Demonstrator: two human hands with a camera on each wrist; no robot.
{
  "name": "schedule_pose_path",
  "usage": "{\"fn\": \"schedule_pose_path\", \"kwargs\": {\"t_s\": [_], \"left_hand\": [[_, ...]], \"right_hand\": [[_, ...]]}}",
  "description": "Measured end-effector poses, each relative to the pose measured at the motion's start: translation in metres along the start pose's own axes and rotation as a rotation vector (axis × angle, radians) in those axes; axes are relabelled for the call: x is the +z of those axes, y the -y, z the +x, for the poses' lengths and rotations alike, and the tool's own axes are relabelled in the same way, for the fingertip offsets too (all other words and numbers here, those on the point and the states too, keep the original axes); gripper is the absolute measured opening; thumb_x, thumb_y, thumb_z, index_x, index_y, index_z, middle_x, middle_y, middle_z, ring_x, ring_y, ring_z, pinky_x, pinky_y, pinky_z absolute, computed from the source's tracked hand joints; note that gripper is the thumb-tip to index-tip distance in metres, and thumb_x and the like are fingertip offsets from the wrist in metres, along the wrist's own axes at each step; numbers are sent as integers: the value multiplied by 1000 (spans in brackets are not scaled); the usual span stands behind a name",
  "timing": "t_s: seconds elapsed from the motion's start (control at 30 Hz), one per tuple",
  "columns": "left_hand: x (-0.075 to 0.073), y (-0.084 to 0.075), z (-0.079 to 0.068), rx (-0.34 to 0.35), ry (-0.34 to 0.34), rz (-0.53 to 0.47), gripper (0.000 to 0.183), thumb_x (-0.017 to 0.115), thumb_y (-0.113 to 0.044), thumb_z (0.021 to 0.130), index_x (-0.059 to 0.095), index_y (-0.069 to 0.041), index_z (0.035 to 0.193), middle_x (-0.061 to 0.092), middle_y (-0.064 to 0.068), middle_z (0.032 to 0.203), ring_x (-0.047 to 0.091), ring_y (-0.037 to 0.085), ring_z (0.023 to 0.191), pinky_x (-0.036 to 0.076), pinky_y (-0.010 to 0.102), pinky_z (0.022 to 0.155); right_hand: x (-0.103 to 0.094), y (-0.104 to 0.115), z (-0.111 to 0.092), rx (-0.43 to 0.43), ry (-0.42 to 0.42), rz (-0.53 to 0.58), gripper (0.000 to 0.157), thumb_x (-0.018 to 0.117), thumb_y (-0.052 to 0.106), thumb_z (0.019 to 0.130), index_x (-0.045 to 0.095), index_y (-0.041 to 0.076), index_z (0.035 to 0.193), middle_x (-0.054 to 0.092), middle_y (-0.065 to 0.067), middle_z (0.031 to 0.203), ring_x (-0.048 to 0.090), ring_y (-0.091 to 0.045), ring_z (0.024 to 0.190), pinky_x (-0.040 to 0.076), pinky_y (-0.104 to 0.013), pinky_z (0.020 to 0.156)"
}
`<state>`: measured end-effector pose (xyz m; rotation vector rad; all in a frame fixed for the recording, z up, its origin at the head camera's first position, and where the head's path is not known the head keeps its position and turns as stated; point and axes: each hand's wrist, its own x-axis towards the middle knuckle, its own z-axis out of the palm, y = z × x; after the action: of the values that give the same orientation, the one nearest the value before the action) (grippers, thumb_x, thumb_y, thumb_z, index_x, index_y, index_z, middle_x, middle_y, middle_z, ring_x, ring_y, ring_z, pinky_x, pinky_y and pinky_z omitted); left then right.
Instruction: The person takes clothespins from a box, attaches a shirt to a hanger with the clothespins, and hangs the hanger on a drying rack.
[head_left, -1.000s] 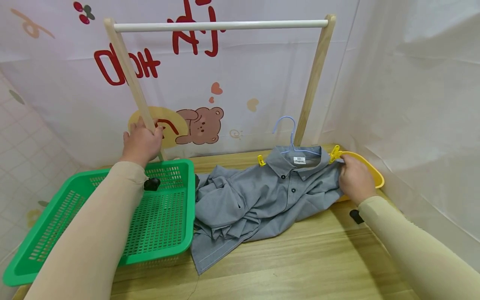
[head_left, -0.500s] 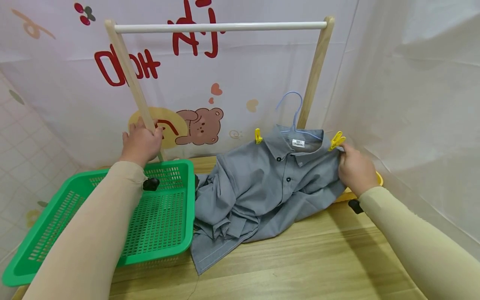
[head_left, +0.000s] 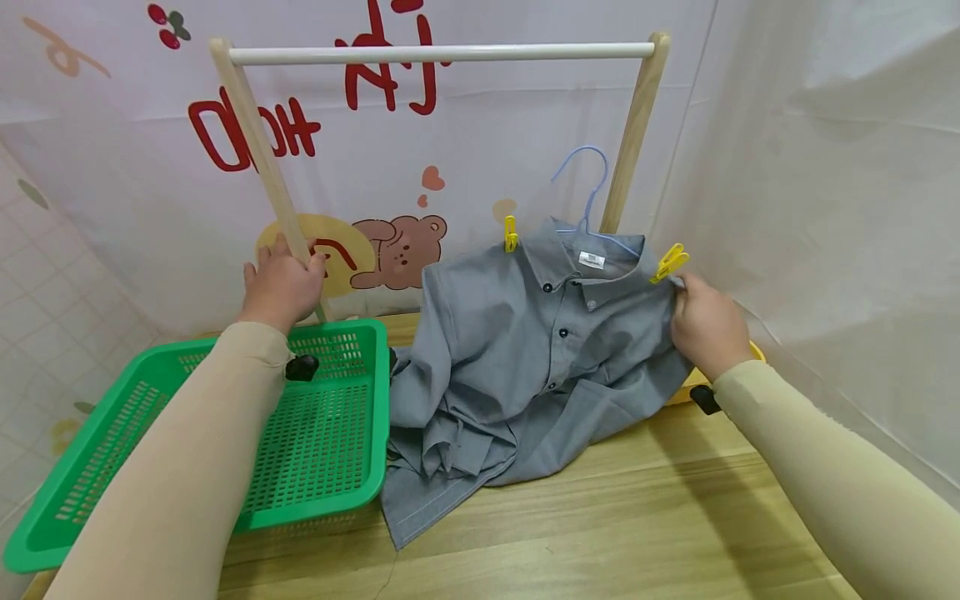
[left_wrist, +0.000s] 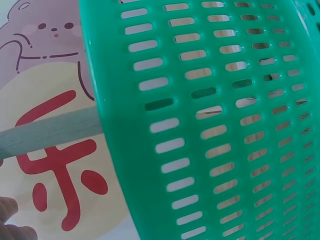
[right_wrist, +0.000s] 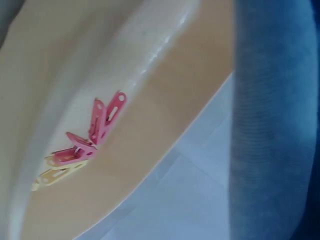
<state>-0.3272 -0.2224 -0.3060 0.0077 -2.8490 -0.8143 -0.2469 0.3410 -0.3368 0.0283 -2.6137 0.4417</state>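
In the head view my left hand grips the left wooden post of a small clothes rack. My right hand pinches the shoulder of a grey button-up shirt. A pale blue hanger is inside the shirt, its hook rising above the collar. One yellow clothespin is clipped at one shoulder, another yellow clothespin beside my right fingers. The shirt's upper part is raised and tilted, while its crumpled lower part lies on the table. The rack's white bar runs above.
A green perforated basket stands under my left forearm, close to the shirt's hem. Behind my right hand is a yellow container, partly hidden; pink clothespins and yellowish ones lie there in the right wrist view. A printed backdrop stands behind.
My right hand has lifted the shirt's collar and shoulders upward, with the hanger hook rising towards the bar. The left hand has stayed on the post.
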Motion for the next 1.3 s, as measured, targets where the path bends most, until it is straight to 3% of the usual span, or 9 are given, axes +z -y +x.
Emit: {"fn": "schedule_pose_path", "kwargs": {"t_s": [0.23, 0.47, 0.7, 0.93, 1.3], "left_hand": [[0, 0, 0, 0, 2, 2, 70, 25, -52, 111, 31, -8, 166, 12, 29, 173, 1, 55, 160, -8, 78, 122], [0, -1, 0, 0, -9, 6, 69, 26, -52, 111, 33, -10, 165, 20, 30, 170, 6, 55, 159, -6, 78, 122], [-1, -2, -1, 2, -16, -3, 69, 28, -51, 111, 32, -8, 165, 26, 31, 167, 9, 54, 158, -6, 78, 122], [0, -1, 0, -2, -17, -4, 70, 28, -51, 111, 31, -8, 165, 27, 31, 166, 7, 54, 159, -6, 77, 123], [0, 0, 0, 1, -8, -15, 68, 29, -50, 111, 33, -8, 165, 29, 31, 165, 11, 53, 158, -7, 78, 122]], "right_hand": [[-7, 9, 6, 6, -15, 10, 41, 29, 16, 111, 63, -6, 118, 68, -36, 96, 66, -59, 76, 49, -71, 65], [-16, 19, 17, 46, -21, 18, 46, 25, 20, 111, 62, -3, 123, 68, -36, 100, 65, -58, 79, 48, -69, 64], [-26, 28, 29, 15, -94, 19, 37, 28, 16, 109, 56, -4, 96, 58, -32, 79, 56, -51, 62, 41, -63, 55], [-37, 37, 38, 76, -71, 30, 46, 23, 25, 111, 59, -3, 106, 61, -33, 88, 59, -51, 72, 44, -61, 59], [-49, 44, 51, 73, -116, 19, 43, 25, 24, 110, 55, -4, 94, 58, -35, 84, 58, -57, 74, 43, -64, 62]]}}
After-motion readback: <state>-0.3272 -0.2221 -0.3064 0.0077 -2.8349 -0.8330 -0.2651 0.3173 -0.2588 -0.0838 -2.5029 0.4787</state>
